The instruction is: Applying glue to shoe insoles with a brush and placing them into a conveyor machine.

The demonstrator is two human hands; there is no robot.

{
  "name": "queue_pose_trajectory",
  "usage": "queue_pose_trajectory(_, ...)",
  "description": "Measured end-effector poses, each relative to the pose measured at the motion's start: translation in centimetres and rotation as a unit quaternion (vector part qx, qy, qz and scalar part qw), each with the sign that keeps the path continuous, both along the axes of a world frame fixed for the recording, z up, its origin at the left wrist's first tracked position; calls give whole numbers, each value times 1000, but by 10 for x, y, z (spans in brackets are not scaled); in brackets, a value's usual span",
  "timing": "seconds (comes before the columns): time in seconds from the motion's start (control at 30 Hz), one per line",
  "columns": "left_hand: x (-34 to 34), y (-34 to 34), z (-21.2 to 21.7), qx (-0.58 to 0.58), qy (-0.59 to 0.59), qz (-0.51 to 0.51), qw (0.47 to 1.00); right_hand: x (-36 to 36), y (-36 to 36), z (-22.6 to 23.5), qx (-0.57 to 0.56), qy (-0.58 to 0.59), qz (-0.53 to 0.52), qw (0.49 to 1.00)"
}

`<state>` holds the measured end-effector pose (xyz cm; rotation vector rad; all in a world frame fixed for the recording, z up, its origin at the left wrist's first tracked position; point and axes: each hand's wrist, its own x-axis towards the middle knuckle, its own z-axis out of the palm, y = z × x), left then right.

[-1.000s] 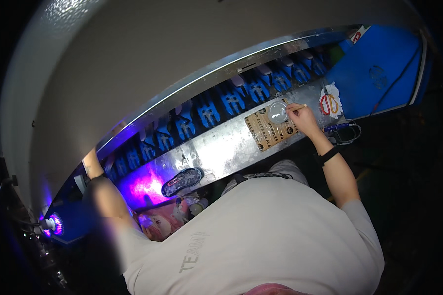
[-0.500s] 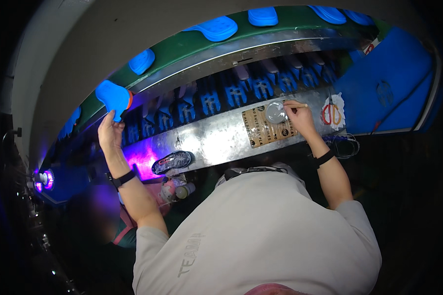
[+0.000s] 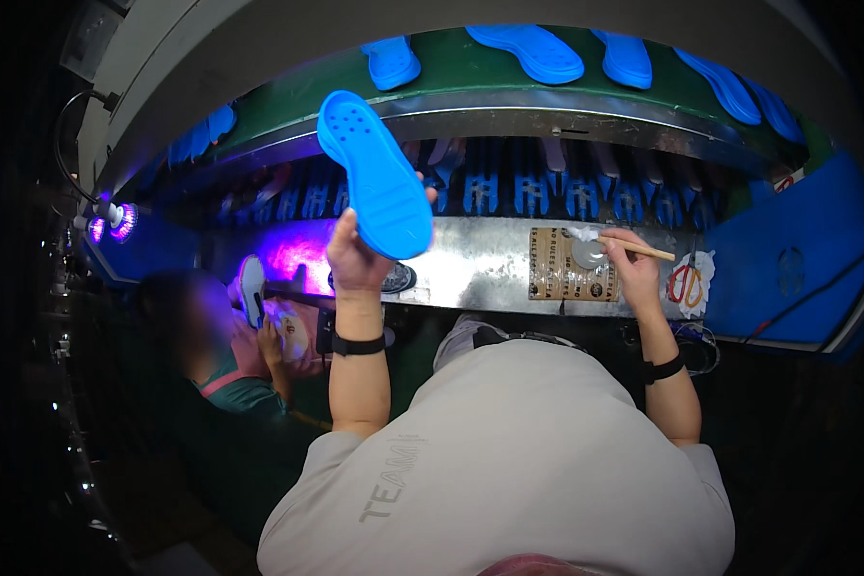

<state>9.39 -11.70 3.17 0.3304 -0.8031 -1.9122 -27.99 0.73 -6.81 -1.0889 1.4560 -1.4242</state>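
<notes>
My left hand (image 3: 357, 257) is closed around a blue shoe sole (image 3: 379, 187), lifted above the metal ledge with its toe end tilted toward me. Small holes dot its far end and shallow ridges cross its near half. Between the fingers of my right hand (image 3: 636, 271) is a brush (image 3: 648, 248) with a wooden handle and a white bristle end. The bristles are over a round clear dish (image 3: 587, 257), which stands on a piece of printed brown cardboard (image 3: 549, 265). Partly hidden behind my left hand, a dark shoe (image 3: 399, 279) lies on the ledge.
Blue soles (image 3: 627, 60) rest along a green conveyor belt (image 3: 442, 102). Scissors (image 3: 682, 286) with red and yellow handles lie by white paper (image 3: 705, 267) at right. A seated co-worker at left holds a white shoe (image 3: 252, 290). Purple lamps (image 3: 122, 222) glow nearby.
My left hand has brought the blue sole from the belt's left side toward the middle, above the ledge. My right hand still holds the brush by the dish; its white bristles now show.
</notes>
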Motion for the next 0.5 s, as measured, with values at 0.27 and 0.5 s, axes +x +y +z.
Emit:
queue_pose_trajectory(0.27,-41,75,-3,-5,-163,-5,987,65,-19,110,-110,-3,116,987)
queue_pose_trajectory(0.5,-40,85,-6,-1,-138,-55,989,82,-45,118,-144,64,146,977)
